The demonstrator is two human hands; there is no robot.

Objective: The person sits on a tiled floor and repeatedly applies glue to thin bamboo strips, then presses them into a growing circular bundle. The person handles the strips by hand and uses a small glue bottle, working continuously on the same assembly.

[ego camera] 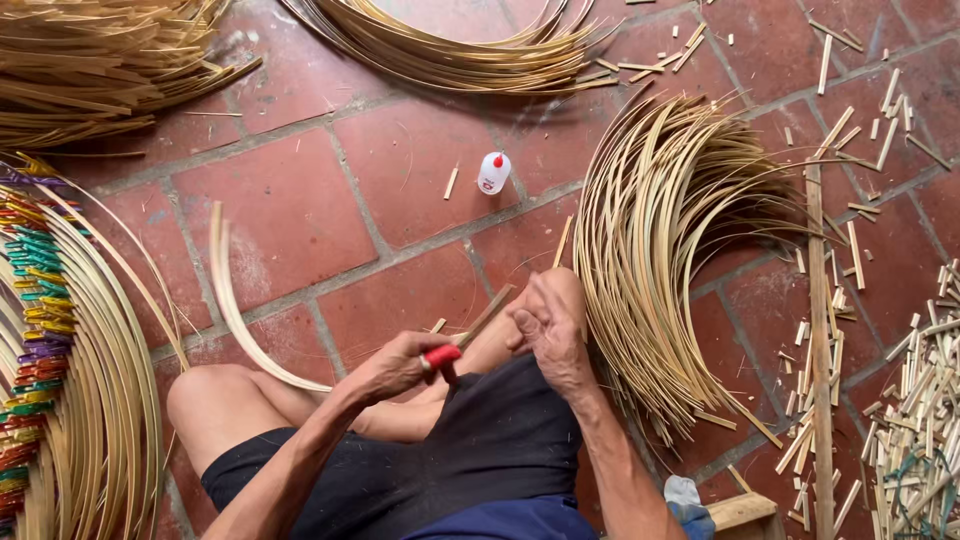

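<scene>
Bamboo strip (pixel 232 300) in left hand (pixel 395 365) grip with red-handled tool (pixel 440 357); right hand (pixel 548 330) pinching short stick (pixel 487 315).

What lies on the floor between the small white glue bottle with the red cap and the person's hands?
In the head view, mostly bare red brick floor lies between the white glue bottle and the hands, left and right, with one small pale bamboo offcut beside the bottle.

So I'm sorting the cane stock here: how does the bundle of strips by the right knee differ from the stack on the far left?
The bundle of plain strips is bare pale cane throughout; the banded stack has coloured wraps in green, purple, red and yellow. The bundle fans loosely, with stray ends sticking out; the stack lies tightly nested. Both are thin curved strips lying on the red tile floor.
</scene>
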